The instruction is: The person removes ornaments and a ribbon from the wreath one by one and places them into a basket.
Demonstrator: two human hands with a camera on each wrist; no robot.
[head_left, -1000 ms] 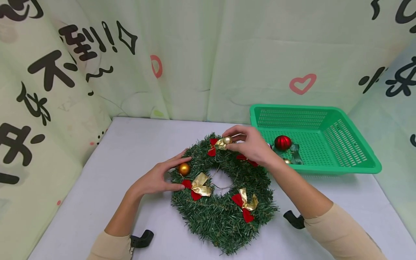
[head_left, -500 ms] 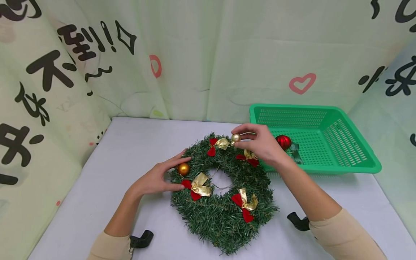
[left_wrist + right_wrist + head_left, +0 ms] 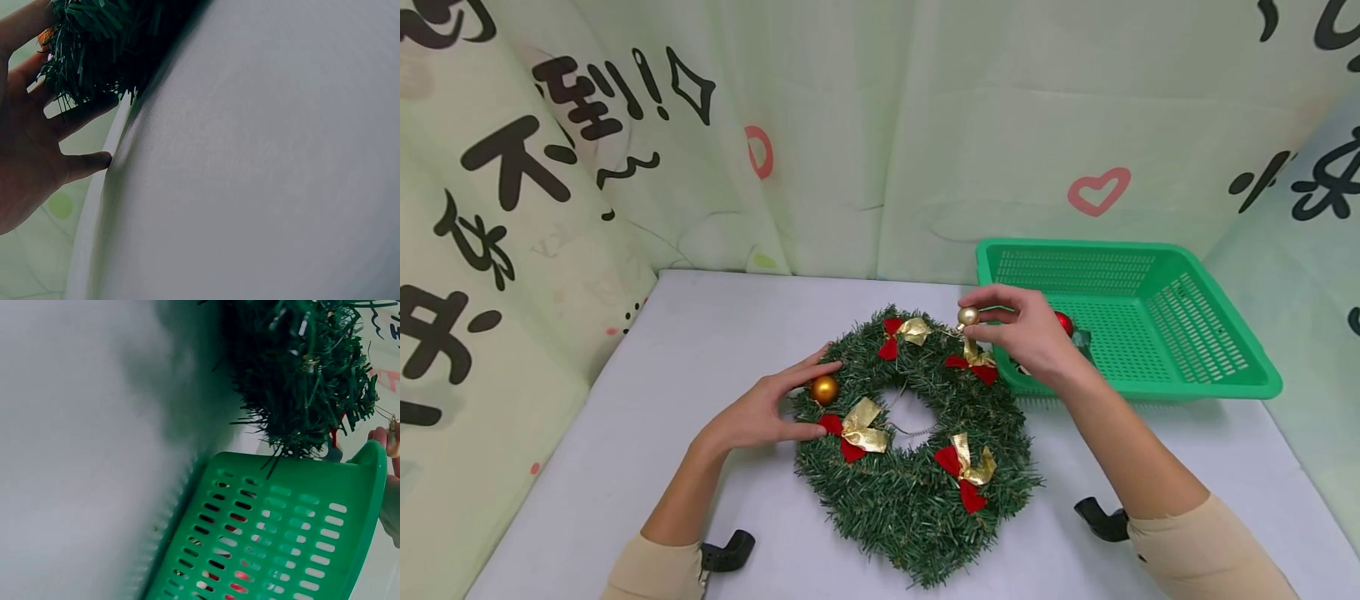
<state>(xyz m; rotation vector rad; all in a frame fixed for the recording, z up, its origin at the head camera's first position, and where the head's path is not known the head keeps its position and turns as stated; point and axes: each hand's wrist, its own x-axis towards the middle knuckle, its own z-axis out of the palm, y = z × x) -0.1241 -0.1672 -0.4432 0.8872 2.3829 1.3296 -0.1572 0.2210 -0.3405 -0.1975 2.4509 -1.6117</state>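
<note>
A green wreath [image 3: 910, 508] lies on the white table, trimmed with several red and gold bows. My left hand [image 3: 767, 410] rests on its left side with fingers spread, thumb by the left bow [image 3: 863, 425] and fingertips next to an orange-gold ball ornament [image 3: 824, 389]. Over the wreath's upper right edge, my right hand [image 3: 1026, 329] pinches a small pale gold ball ornament [image 3: 968, 316] between thumb and fingers. Just beneath it is the upper right bow [image 3: 977, 363]. In the right wrist view the held gold ball [image 3: 392, 440] shows partly, past the basket's rim.
A green plastic basket [image 3: 1165, 333] stands at the back right, close to the wreath. Inside, a red ball ornament [image 3: 1064, 322] is partly hidden by the right arm, near a dark green ribbon [image 3: 1082, 343]. A printed curtain [image 3: 865, 150] hangs behind the table.
My right hand has moved to the right with the small gold ball, from the top bow to above the upper right bow. The left hand and the wreath stay in place.
</note>
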